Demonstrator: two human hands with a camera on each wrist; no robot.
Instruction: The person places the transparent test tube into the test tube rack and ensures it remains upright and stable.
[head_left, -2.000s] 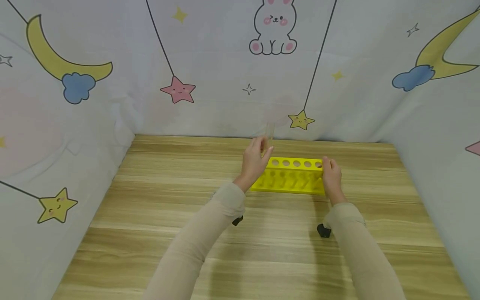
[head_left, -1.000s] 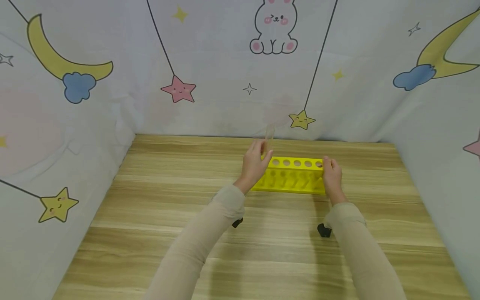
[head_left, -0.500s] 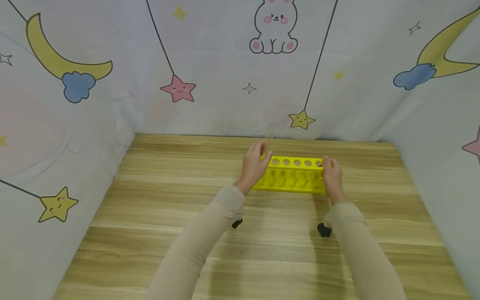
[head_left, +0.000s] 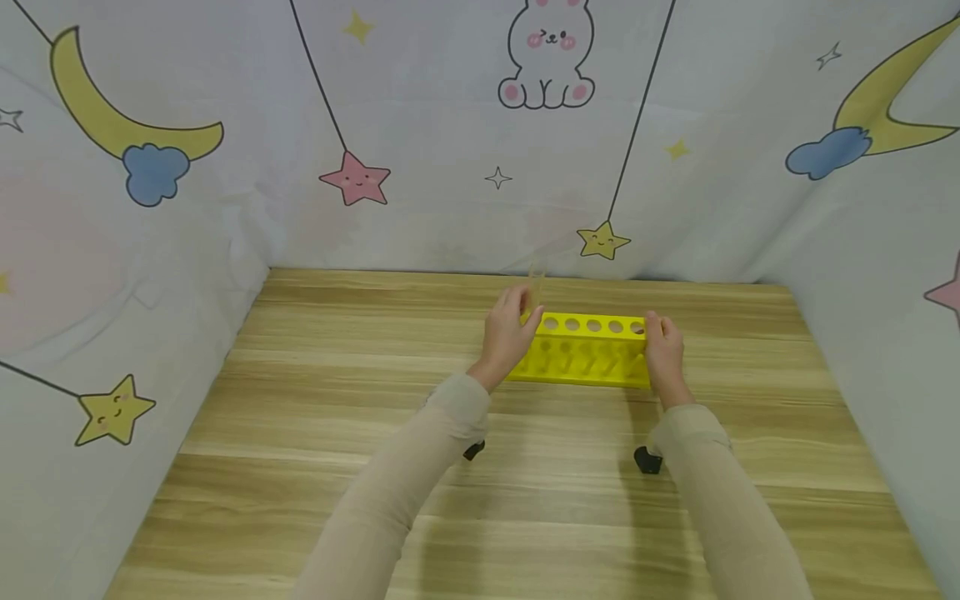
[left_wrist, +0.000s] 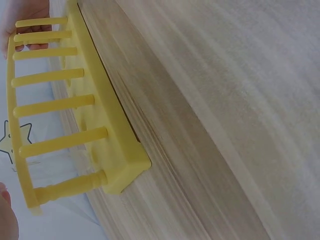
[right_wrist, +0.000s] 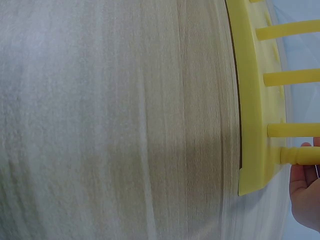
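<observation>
A yellow test-tube rack (head_left: 581, 354) with a row of round holes stands on the wooden table (head_left: 337, 433) toward the back. My left hand (head_left: 523, 312) pinches a clear test tube (head_left: 536, 279) and holds it upright over the rack's left end. My right hand (head_left: 662, 335) grips the rack's right end. The left wrist view shows the rack (left_wrist: 75, 115) from the side with its pegs. In the right wrist view the rack's end (right_wrist: 255, 100) sits beside my right hand (right_wrist: 305, 195). Whether the tube's tip is inside a hole is hidden by my left hand.
Printed fabric walls (head_left: 450, 167) close in the table on the left, back and right. Bare wood stretches in front of the rack and to its left. Black wrist cameras (head_left: 647, 461) hang under both sleeves.
The clear tube has sunk slightly in my left hand toward the rack's left end. My right hand and the rack have stayed in place.
</observation>
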